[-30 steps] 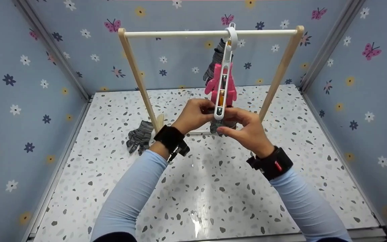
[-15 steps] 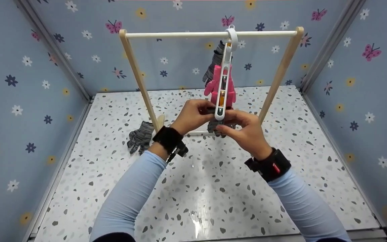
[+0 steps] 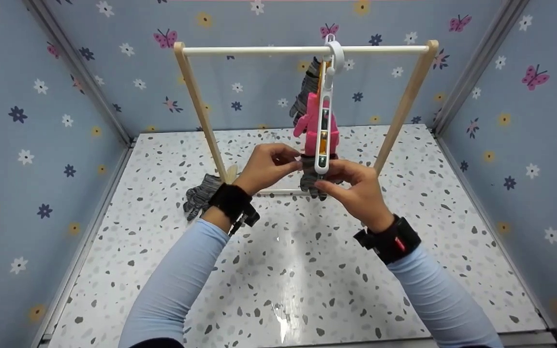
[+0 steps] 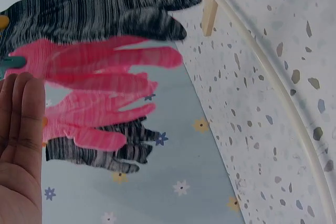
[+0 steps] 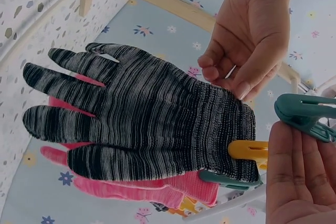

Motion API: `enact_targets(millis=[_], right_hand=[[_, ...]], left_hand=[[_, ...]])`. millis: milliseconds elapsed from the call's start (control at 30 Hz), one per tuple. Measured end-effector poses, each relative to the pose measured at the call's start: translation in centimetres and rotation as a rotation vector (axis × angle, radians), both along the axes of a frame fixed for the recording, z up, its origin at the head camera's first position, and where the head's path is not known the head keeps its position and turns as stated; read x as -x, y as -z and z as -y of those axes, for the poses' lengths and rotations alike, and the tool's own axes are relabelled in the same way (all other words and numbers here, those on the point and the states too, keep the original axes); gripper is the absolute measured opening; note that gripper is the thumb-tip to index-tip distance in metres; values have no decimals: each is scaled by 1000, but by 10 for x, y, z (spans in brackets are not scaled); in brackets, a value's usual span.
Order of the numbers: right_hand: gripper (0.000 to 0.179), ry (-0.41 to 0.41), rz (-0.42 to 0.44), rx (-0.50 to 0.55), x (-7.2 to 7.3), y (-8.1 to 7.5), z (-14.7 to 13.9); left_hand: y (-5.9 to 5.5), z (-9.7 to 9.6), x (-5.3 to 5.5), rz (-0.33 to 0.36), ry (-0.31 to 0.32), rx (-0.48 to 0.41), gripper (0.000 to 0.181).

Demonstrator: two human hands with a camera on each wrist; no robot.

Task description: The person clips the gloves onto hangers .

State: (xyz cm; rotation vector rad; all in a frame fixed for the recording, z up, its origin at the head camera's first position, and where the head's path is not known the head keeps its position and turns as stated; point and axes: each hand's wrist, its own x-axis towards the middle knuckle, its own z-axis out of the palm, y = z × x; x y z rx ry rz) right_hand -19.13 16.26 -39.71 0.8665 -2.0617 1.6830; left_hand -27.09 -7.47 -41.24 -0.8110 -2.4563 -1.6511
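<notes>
A grey-and-black striped knit glove [image 5: 142, 114] hangs by its cuff from a yellow clip [image 5: 249, 150] on the white clip hanger [image 3: 325, 121]. My right hand [image 3: 356, 188] pinches the green clip [image 5: 304, 108] at the hanger's near end, fingers straight along one side, thumb opposite. That clip stands apart from the glove's cuff. My left hand [image 3: 269, 166] has its fingertips right at the cuff's other edge, thumb and fingers apart. Behind the striped glove hang pink gloves [image 4: 100, 66] and another striped glove [image 4: 100, 153]; a second green clip [image 4: 13, 62] holds a pink one.
The hanger hooks over the white bar [image 3: 259, 50] of a wooden-legged rack [image 3: 404, 96]. Another striped glove [image 3: 201, 193] lies on the speckled table [image 3: 278, 270] by the rack's left foot, partly behind my left wrist. Flowered panels [image 3: 65, 159] enclose the sides and back.
My left hand has drawn slightly left, away from the hanger, uncovering more of the striped cuff. The hanger's near end has swung a little right. My right hand stays nearly in place.
</notes>
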Motion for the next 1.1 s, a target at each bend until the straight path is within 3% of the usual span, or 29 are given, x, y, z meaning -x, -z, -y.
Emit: enact_targets(millis=[300, 833, 1100], right_hand=[[32, 21, 24, -10, 1, 3, -2], [33, 8, 8, 16, 1, 7, -7], [32, 18, 5, 12, 2, 7, -9]], left_hand=[[4, 25, 0, 11, -80, 24, 22], [11, 54, -2, 41, -149, 76, 25], [22, 72, -4, 82, -164, 86, 27]])
